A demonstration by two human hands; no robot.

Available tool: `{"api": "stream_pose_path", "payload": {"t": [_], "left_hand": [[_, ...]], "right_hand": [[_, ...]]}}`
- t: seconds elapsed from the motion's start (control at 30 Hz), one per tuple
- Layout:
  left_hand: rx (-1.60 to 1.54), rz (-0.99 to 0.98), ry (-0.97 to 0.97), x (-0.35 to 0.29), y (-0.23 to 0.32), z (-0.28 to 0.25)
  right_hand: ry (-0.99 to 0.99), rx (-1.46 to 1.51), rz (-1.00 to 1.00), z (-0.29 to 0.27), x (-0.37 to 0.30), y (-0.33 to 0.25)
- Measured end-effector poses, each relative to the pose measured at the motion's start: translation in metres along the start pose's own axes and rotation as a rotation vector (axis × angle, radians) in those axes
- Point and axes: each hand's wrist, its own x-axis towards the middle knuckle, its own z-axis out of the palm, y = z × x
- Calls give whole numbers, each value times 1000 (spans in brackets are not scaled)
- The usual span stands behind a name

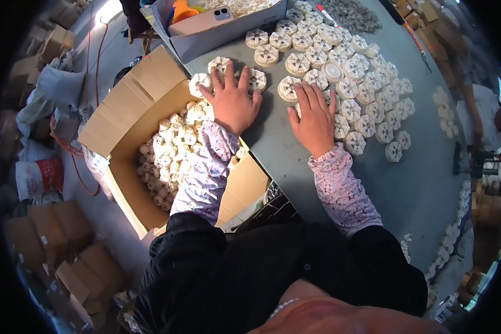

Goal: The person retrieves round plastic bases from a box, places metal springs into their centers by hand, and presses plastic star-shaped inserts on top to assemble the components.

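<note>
Many round cream plastic parts with spoked tops [347, 88] lie in a loose cluster on the grey table [295, 178]. My left hand [231, 102], fingers spread, rests at the table's left edge over a few of these parts [200, 84]; one stands out past the fingertips and another beside the thumb. Flat at the cluster's near left side, my right hand [313, 119] touches the parts under and around its fingers. Below my left forearm, an open cardboard box [136, 106] against the table edge holds a heap of the same kind of parts [170, 150].
A grey bin [222, 42] at the back left holds small white pieces, a phone [200, 21] and an orange scoop [182, 10]. A red-and-white marker [327, 15] lies behind the cluster, near a dark grey pile [353, 16]. Cartons [55, 228] stand on the floor at left. Another person's arm [473, 114] shows at far right.
</note>
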Motion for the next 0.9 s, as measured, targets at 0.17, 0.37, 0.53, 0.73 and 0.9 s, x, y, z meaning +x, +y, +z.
{"api": "stream_pose_path", "payload": {"t": [0.17,0.37,0.53,0.73,0.9], "left_hand": [[67,-145,-78,-35,-53,-29],[-14,-60,206,-22,-79,-37],[-278,376,135,63,55,-5],[-151,316,-23,98,74,52],[-107,185,-61,77,56,34]], "right_hand": [[23,10,26,4,-6,6],[19,45,41,3,-3,7],[51,86,44,4,-5,14],[-22,33,187,-11,-8,15],[-33,-1,175,-9,-7,14]]}}
